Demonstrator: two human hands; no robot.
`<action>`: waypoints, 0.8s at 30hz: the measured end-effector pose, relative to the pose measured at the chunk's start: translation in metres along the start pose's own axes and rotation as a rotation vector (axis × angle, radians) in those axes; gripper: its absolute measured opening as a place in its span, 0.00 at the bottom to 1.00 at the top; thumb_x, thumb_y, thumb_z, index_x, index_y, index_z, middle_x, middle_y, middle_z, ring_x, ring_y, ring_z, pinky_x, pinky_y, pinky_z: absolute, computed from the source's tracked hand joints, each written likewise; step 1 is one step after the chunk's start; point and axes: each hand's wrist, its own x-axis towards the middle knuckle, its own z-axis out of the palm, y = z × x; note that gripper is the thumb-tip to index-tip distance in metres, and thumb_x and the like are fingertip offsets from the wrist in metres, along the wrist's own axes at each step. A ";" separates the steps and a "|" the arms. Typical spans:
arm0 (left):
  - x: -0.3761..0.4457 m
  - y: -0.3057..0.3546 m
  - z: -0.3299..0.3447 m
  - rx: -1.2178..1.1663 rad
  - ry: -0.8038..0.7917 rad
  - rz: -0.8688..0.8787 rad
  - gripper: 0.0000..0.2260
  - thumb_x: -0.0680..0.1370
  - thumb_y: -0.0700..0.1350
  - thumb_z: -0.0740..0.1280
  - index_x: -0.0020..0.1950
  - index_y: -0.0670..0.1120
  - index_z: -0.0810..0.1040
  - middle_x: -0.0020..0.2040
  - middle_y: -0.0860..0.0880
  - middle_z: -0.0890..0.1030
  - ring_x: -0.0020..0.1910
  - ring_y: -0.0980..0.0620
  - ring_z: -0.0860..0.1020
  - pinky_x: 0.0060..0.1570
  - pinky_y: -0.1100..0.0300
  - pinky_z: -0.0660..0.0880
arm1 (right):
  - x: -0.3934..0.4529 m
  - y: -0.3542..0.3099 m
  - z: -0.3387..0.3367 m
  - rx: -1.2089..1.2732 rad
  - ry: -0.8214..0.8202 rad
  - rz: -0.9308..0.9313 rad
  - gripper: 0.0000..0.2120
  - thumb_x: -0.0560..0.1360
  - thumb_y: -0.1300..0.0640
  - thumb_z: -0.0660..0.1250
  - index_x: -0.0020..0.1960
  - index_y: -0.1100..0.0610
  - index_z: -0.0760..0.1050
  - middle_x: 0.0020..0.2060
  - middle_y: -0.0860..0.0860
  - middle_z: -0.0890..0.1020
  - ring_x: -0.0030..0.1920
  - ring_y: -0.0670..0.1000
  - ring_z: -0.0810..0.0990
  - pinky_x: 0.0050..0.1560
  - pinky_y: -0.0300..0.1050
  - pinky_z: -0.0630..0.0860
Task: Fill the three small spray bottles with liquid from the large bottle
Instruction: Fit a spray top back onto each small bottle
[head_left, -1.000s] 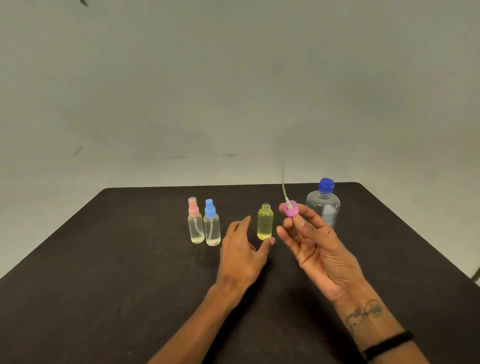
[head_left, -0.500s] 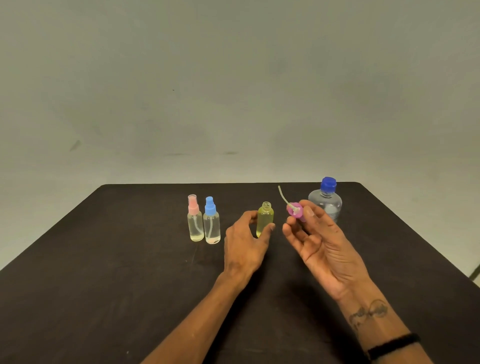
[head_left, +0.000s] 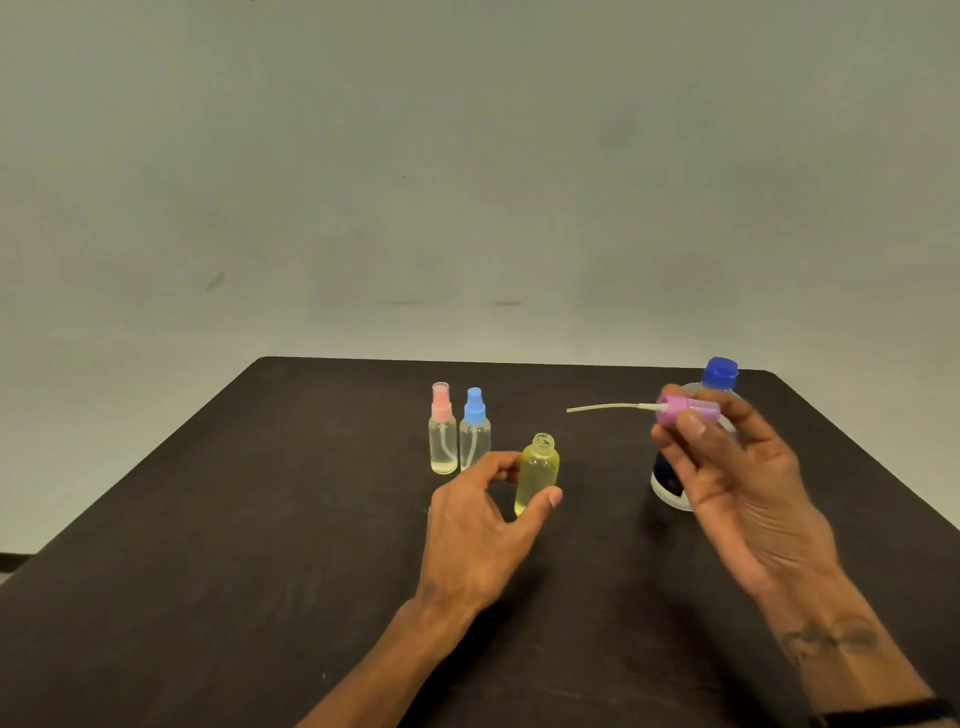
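Note:
My left hand (head_left: 483, 512) grips the small yellow bottle (head_left: 537, 470), which is open at the top and tilted slightly. My right hand (head_left: 727, 473) pinches the purple spray cap (head_left: 685, 409), held sideways with its thin dip tube pointing left. Behind that hand stands the large clear bottle (head_left: 670, 488) with a blue cap (head_left: 720, 372), mostly hidden. Two capped small spray bottles stand side by side at the back: a pink-topped one (head_left: 443, 431) and a blue-topped one (head_left: 475, 431), both with clear liquid in them.
Everything sits on a dark table (head_left: 208, 571) whose far edge runs just behind the bottles. A plain pale wall rises behind it.
My left hand closed round the yellow bottle and tipped it a little. My right hand turned the purple spray cap so that its tube swung from upright to pointing left.

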 end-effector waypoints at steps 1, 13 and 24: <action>0.000 -0.002 -0.001 0.004 0.004 -0.003 0.17 0.73 0.58 0.78 0.60 0.59 0.82 0.50 0.62 0.84 0.30 0.59 0.78 0.36 0.67 0.77 | 0.000 -0.001 0.000 -0.050 0.009 -0.032 0.13 0.71 0.67 0.71 0.53 0.56 0.81 0.57 0.54 0.87 0.59 0.53 0.88 0.55 0.44 0.85; 0.000 -0.002 -0.002 0.048 -0.020 0.046 0.21 0.74 0.60 0.77 0.65 0.56 0.81 0.53 0.63 0.83 0.36 0.54 0.81 0.38 0.62 0.81 | -0.004 0.003 0.007 -0.545 0.005 -0.212 0.19 0.64 0.59 0.79 0.55 0.55 0.83 0.51 0.49 0.90 0.54 0.50 0.89 0.53 0.36 0.83; -0.007 0.001 -0.001 0.125 -0.097 0.171 0.22 0.75 0.64 0.74 0.65 0.56 0.81 0.51 0.62 0.83 0.42 0.57 0.78 0.44 0.62 0.79 | -0.007 0.009 0.012 -0.546 -0.071 -0.200 0.24 0.67 0.64 0.79 0.62 0.57 0.82 0.50 0.48 0.90 0.54 0.47 0.89 0.50 0.33 0.82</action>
